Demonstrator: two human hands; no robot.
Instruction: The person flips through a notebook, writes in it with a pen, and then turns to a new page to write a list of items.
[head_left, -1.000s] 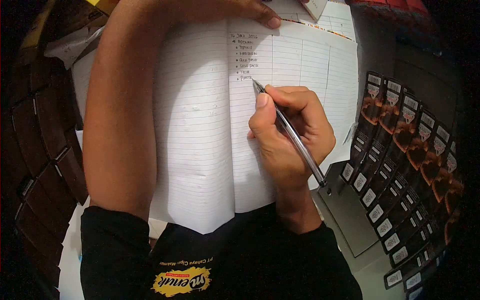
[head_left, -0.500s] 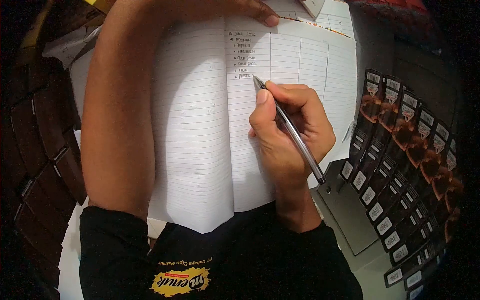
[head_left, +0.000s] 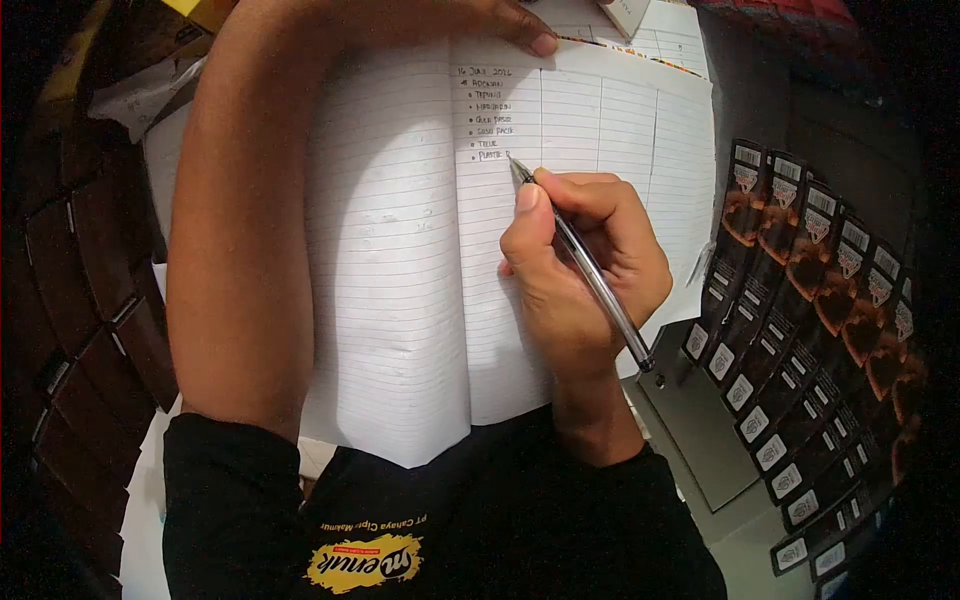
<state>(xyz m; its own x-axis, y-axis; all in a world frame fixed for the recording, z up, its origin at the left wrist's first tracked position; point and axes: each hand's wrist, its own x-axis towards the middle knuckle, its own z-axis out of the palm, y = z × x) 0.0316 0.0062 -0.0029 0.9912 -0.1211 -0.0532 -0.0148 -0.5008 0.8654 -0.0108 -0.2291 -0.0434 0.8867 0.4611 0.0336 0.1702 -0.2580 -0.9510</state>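
Note:
My right hand [head_left: 585,265] is closed around a clear ballpoint pen [head_left: 600,275] with a dark end. The pen's tip touches the right page of an open lined notebook [head_left: 390,300], just at the last line of a short handwritten list. Dated 16 Juni 2026, the list has several bulleted words in capitals; the lowest reads "Plastik" followed by a fresh letter. My left arm curves across the left page. At the top edge of the notebook lies my left hand [head_left: 515,25], one digit stretched flat on the paper; most of the hand is cut off by the frame.
Along the right side stands a row of dark printed packages [head_left: 790,300] with barcodes. Stacked dark brown boxes [head_left: 80,300] line the left. Beyond the notebook are a small white box [head_left: 628,15], ruled paper [head_left: 672,30] and crumpled plastic [head_left: 140,95].
The pen tip has shifted slightly right and down, and a letter now follows the word "Plastik". My left hand stays at the top edge.

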